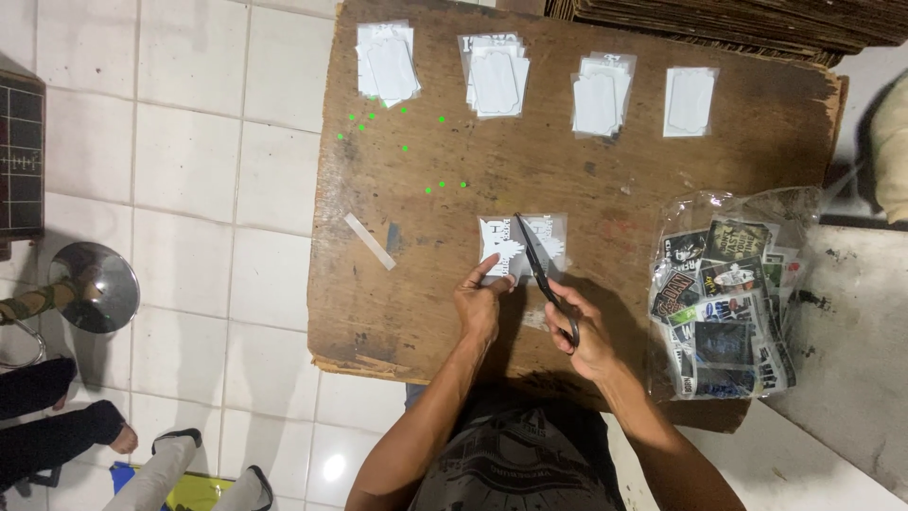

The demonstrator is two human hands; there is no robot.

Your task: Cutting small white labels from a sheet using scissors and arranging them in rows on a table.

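Underneath — worn wooden board [397, 284], white tiles [189, 170].

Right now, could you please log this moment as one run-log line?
left hand: holds white sticker sheet | right hand: cutting it with black scissors | surface: wooden board | nearby: bag of stickers
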